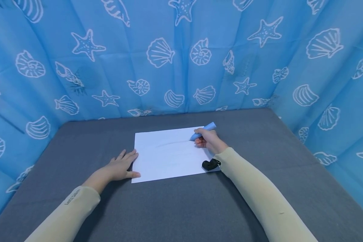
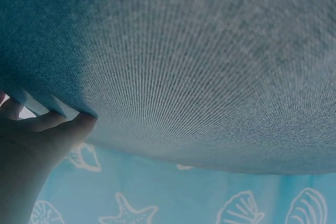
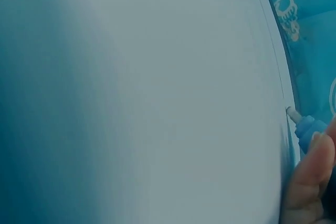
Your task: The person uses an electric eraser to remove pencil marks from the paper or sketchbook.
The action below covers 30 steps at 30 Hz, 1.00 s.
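A white sheet of paper (image 1: pixel 166 161) lies on the grey cloth. My right hand (image 1: pixel 210 139) pinches a thick light-blue pen (image 1: pixel 210 126) between thumb and fingers near its front end. The pen leans up to the right, and its narrow tip meets the upper right part of the sheet. From the tip a faint thin line runs leftward across the paper. In the right wrist view the pale tip of the pen (image 3: pixel 307 129) shows at the right side, over the paper. My left hand (image 1: pixel 122 166) rests with spread fingers on the sheet's left edge, thumb at the lower corner.
A grey cloth (image 1: pixel 175 208) covers the table. Blue curtains (image 1: pixel 181 77) with white shells and starfish hang behind it and along both sides. A black wrist device (image 1: pixel 210 164) under the right sleeve overlaps the paper's lower right corner.
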### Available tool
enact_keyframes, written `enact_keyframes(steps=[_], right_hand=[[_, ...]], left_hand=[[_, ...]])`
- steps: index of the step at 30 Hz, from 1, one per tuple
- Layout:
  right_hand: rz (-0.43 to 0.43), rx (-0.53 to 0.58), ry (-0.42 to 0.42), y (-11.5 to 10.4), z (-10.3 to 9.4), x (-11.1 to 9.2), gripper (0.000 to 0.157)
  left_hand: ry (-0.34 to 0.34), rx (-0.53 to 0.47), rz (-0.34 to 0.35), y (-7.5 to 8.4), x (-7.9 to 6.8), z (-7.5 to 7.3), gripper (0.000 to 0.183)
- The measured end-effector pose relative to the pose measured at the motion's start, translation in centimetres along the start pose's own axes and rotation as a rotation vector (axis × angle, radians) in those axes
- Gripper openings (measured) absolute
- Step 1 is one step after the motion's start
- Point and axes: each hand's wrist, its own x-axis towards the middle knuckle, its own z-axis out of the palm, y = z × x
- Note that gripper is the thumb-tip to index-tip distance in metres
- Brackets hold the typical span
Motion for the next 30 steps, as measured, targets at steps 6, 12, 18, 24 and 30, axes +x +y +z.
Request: enact_keyframes(steps=[6, 12, 18, 24, 30], right_hand=[[0.001, 0.005, 0.02, 0.02, 0.01, 0.07, 0.022], [0.005, 0.006, 0.032, 0.05, -0.03, 0.05, 0.022], [-0.006, 0.003, 0.001, 0.1, 0.07, 0.16, 0.022], [0.002, 0.002, -0.019, 0.04, 0.34, 0.21, 0.021], [0.005, 0.008, -0.007, 0.01, 0.49, 0.21, 0.021]], left_hand=[[0.005, 0.004, 0.002, -0.06, 0.15, 0.18, 0.092], [-0.002, 0.007, 0.003, -0.11, 0.19, 0.11, 0.093], [-0.009, 0.007, -0.006, -0.08, 0.13, -0.05, 0.094], [-0.012, 0.006, -0.003, -0.57, 0.29, 0.11, 0.098], [0.006, 0.011, 0.004, -0.9, 0.47, 0.47, 0.099]])
